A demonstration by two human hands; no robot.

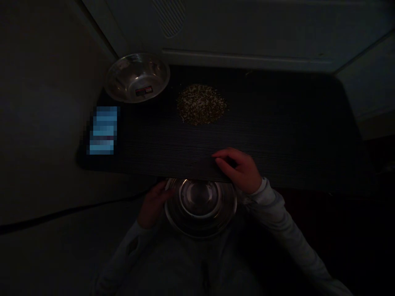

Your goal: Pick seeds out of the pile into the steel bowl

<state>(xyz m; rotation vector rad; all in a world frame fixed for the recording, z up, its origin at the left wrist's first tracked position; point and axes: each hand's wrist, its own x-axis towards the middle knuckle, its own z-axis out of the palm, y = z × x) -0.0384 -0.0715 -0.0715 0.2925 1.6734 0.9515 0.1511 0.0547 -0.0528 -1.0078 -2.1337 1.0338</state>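
In my lap, just under the table's front edge, is a shiny metal bowl (226, 213) with ringed walls; the edge hides its far side. My left hand (154, 203) is closed on the bowl's left rim. Above the tabletop near that edge, my right hand (237, 166) has its thumb and index finger brought together in a pinch. Whatever lies between those fingertips, if anything, is too dark to make out. Farther back on the table, a flat heap of mixed light and brown grains (202, 105) is spread out, apart from both hands.
A wide metal bowl (138, 78) with a dark label inside stands at the back left of the dark table (293, 131). A lit phone (103, 130), its screen blurred, lies at the left edge. A pale wall panel (247, 37) borders the back. The lighting is very dim.
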